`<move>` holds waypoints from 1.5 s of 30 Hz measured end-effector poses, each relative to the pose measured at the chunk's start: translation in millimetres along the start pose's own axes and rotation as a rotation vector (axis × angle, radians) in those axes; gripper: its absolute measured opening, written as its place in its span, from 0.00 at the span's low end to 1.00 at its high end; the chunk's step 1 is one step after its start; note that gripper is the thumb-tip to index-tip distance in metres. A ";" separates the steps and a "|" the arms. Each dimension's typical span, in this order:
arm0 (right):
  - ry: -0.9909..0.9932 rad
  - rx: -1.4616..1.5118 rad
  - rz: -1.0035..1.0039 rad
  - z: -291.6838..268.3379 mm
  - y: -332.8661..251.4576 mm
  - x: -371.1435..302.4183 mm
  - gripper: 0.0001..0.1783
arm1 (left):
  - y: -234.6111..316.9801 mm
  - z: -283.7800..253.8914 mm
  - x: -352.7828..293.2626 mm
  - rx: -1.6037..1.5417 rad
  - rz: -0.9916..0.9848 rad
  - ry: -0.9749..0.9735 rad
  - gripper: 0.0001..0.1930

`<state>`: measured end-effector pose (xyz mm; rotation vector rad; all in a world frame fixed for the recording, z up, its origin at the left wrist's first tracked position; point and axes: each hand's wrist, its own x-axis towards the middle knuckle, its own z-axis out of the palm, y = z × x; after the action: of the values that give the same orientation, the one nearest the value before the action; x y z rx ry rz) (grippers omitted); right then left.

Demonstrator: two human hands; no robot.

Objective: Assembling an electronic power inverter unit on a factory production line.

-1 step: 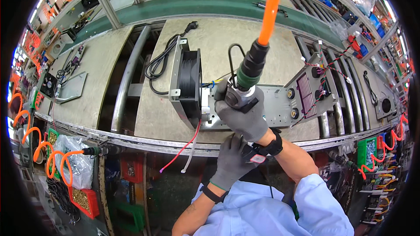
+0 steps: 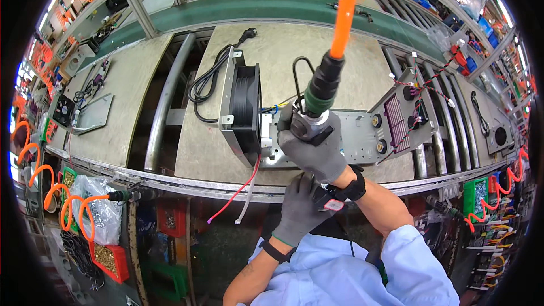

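My right hand (image 2: 318,154), in a grey glove, is wrapped round an upright air screwdriver (image 2: 318,103) with a wire hook on top and an orange hose. Its lower end is hidden under my hand, above a grey metal chassis (image 2: 354,136). At the table's front edge, my gloved left hand (image 2: 299,207) is closed, its fingers curled below my right wrist; what they hold, if anything, is hidden. A black fan (image 2: 246,107) stands in a metal bracket at the chassis's left end. Red and white leads (image 2: 235,195) hang from it over the edge.
A coiled black power cord (image 2: 209,88) lies behind the fan. At the chassis's right stands a vented panel (image 2: 399,116) with red and black wires. Metal rollers (image 2: 170,102) flank the board. Below hang a screw bin (image 2: 107,260) and a coiled orange hose (image 2: 62,204).
The screwdriver's top and its orange hose have tilted slightly to the left. Both hands stay nearly where they were.
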<state>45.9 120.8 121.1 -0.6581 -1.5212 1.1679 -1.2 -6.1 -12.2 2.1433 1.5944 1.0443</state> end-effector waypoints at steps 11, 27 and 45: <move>0.149 0.193 0.003 -20.4 -17.7 -37.1 0.14 | -0.9 2.5 2.5 0.076 0.075 0.059 0.46; 0.190 0.147 0.074 -59.3 -7.3 -73.6 0.14 | 11.1 -7.5 11.3 0.109 0.126 0.104 0.39; 0.210 -0.002 0.152 -78.0 -16.1 -58.0 0.23 | 7.3 -7.5 11.0 0.043 0.081 0.087 0.41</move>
<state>138.8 90.4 109.6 -0.8822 -1.3133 1.1708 0.4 -0.2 1.6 2.2363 1.5935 1.1534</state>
